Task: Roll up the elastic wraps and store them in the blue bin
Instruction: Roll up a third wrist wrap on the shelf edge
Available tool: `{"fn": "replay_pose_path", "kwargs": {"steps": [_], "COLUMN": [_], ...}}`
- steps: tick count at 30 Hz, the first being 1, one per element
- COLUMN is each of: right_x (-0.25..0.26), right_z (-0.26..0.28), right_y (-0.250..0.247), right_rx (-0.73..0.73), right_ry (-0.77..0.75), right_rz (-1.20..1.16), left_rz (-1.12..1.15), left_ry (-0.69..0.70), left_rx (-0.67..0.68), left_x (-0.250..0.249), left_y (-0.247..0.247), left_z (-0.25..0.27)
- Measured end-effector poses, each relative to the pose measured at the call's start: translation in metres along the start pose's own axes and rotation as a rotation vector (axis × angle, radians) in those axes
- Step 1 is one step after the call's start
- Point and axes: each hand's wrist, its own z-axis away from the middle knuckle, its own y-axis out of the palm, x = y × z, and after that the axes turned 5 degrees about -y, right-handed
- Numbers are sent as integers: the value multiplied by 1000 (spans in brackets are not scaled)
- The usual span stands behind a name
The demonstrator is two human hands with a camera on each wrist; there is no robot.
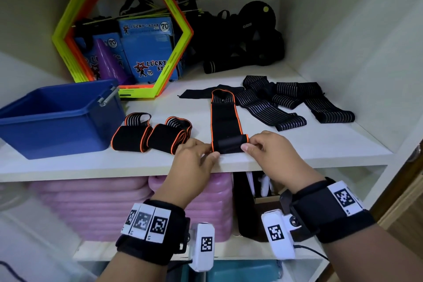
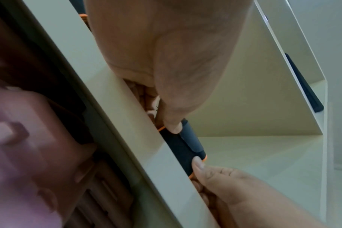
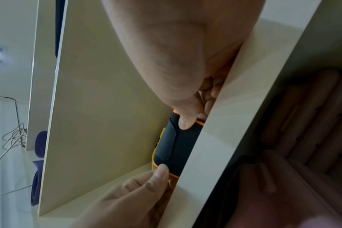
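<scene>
A black wrap with orange trim (image 1: 225, 119) lies lengthwise on the white shelf (image 1: 297, 144), its near end folded into a small roll (image 1: 230, 143) at the shelf's front edge. My left hand (image 1: 194, 158) pinches the roll's left end and my right hand (image 1: 267, 151) pinches its right end. The wrist views show a thumb on each end of the roll (image 2: 182, 145) (image 3: 174, 148). Two rolled orange-trimmed wraps (image 1: 131, 137) (image 1: 168, 136) sit to the left. The blue bin (image 1: 57, 117) stands empty at the far left.
Striped black wraps (image 1: 286, 101) lie loose at the right rear of the shelf. Hexagonal yellow and orange rings (image 1: 123, 34), blue boxes and black gear fill the back. Pink mats (image 1: 91, 201) are stacked on the shelf below.
</scene>
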Motion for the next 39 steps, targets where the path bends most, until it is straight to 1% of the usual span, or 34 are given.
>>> {"fn": "replay_pose_path", "kwargs": {"steps": [3,8,11,15,18,19,21,23,25,26,27,30,33,36,39], "right_x": [0,8,13,15,14,14,18,21,24,26,23,20,15,15,16], "right_z": [1,3,2,1,2,2,4,7,10,12,13,17,20,14,9], "right_y": [3,0,0,1,5,6,8,12,17,19,21,19,13,7,3], "right_rx": [-43,-89,-102,-109,-129,-139,-168,-191,-206,-199,-189,-144,-39,21,13], "right_ry": [33,94,157,196,211,213,208,134,64,53,46,47,56,101,130], "right_rz": [-5,-62,-107,-101,-50,-23,-22,-10,89,148,188,182,186,133,91], "left_rz": [76,78,84,135,187,203,188,139,63,15,-27,-79,-129,-134,-111], "left_ry": [-89,-189,-216,-213,-198,-174,-63,41,122,149,162,177,196,169,120], "left_rx": [-14,-38,-40,-8,-32,-45,-56,-57,-66,-64,-56,9,56,78,81], "left_x": [-2,-11,-14,-17,-18,-17,-10,-5,2,3,5,9,14,16,13], "left_y": [3,6,2,-7,-10,-10,-7,-5,-2,-1,0,0,-1,1,1], "left_z": [-6,-10,-12,-13,-11,-11,-11,-13,-15,-15,-14,-9,-8,-13,-19]}}
